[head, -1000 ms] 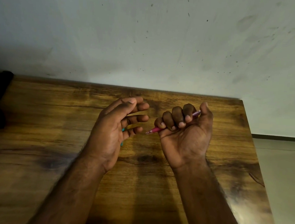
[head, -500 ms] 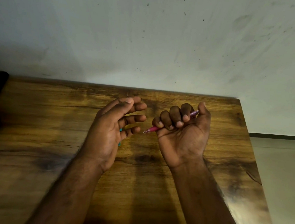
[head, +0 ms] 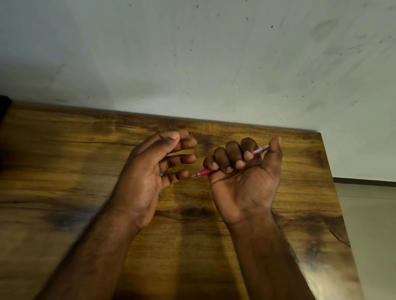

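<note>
Right hand fists the pink pen, left hand loosely spread beside it; a slack grip could drop it on the desk.

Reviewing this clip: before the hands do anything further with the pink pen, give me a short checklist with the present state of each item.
1. Right hand grips pink pen: ok.
2. Pen tip shows, pointing toward left hand: ok.
3. Left hand open, holding nothing: ok.
4. Hands apart, not touching: ok.
5. Teal thing behind left hand, what it is: cannot tell.
6. Both hands over the table: ok.
</note>
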The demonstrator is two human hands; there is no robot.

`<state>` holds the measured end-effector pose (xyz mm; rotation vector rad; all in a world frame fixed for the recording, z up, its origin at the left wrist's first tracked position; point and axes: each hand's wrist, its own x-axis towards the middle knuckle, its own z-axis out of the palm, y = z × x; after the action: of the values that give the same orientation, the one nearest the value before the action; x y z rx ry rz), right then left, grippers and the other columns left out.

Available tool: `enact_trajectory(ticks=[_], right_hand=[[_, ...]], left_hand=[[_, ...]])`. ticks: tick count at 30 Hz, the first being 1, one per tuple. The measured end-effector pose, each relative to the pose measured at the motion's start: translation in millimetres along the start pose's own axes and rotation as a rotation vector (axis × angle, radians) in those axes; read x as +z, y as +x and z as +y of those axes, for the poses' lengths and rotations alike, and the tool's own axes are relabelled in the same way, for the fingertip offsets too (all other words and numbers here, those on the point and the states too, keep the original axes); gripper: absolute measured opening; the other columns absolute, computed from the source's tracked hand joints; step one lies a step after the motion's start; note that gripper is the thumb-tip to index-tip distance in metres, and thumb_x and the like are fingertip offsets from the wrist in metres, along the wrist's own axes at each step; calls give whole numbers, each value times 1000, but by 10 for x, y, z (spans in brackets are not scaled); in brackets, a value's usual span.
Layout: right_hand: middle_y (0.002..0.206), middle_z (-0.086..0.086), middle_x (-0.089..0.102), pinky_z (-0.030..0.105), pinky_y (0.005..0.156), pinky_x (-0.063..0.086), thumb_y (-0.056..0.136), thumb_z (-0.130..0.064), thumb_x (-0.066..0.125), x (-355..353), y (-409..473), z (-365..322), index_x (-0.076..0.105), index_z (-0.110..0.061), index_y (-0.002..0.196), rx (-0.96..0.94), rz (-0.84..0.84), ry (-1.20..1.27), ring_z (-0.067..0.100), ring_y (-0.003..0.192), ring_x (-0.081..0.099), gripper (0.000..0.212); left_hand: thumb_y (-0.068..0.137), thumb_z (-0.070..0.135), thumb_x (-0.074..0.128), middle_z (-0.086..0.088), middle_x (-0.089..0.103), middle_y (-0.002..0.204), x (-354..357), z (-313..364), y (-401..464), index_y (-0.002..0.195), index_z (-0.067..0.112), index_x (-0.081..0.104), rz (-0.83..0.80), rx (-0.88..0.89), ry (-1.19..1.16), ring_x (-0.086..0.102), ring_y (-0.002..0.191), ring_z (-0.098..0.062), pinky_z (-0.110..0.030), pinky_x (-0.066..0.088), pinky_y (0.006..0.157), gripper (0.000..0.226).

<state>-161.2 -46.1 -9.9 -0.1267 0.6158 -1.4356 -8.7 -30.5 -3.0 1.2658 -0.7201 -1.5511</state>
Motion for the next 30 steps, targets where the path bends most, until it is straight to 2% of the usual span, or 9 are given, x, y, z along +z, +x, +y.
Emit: enact_trajectory(ticks=[5, 9, 13, 18, 22, 26, 30], right_hand=[[53, -2, 31, 34, 60, 29, 104, -54, 36, -5, 2, -1, 40, -18, 64, -2, -2, -5, 15, 56, 22, 55], [53, -2, 32, 35, 61, 28, 103, -59, 37, -3, 1, -1, 41, -17, 64, 3, 2, 6, 15, 56, 21, 58], [53, -2, 31, 35, 60, 29, 104, -53, 38, -9, 0, -5, 41, -17, 63, -10, 1, 8, 15, 55, 22, 55], [53, -2, 32, 34, 60, 30, 102, -58, 38, -3, 2, -7, 41, -17, 64, -14, 0, 25, 15, 55, 24, 56], [53, -3, 32, 35, 61, 29, 104, -53, 38, -5, -2, -4, 41, -17, 63, -18, 1, 10, 15, 54, 23, 54], [53, -2, 33, 34, 60, 30, 102, -58, 39, 3, -2, 0, 42, -17, 64, -7, -3, 12, 15, 55, 23, 56], [53, -2, 32, 34, 61, 29, 104, -53, 39, -4, -3, 2, 42, -17, 63, -10, -1, 2, 15, 56, 21, 54]], left_hand=[[90, 45, 57, -4, 78, 122, -10, 4, -3, 122, 21, 72, -1, 0, -5, 75, 104, -22, -42, 55, 86, 43], [90, 45, 57, -4, 78, 122, -6, 10, -8, 124, 20, 71, -1, 2, -2, 75, 103, -21, -41, 55, 85, 44], [90, 45, 57, -4, 78, 122, -10, 13, -8, 123, 20, 72, 2, 4, -6, 75, 104, -22, -42, 54, 85, 44], [90, 45, 57, -4, 78, 122, -7, 10, -5, 123, 20, 72, 3, 5, -2, 75, 104, -22, -43, 54, 86, 43], [90, 45, 56, -4, 78, 122, -13, 17, -6, 122, 21, 72, 2, 10, -1, 75, 104, -21, -44, 54, 86, 43], [90, 45, 57, -3, 78, 121, -9, 17, -6, 120, 21, 72, 1, 10, 1, 75, 103, -21, -43, 54, 86, 42], [89, 45, 57, -3, 78, 121, -10, 19, -8, 122, 20, 72, -1, 7, -6, 75, 102, -21, -42, 54, 85, 43]])
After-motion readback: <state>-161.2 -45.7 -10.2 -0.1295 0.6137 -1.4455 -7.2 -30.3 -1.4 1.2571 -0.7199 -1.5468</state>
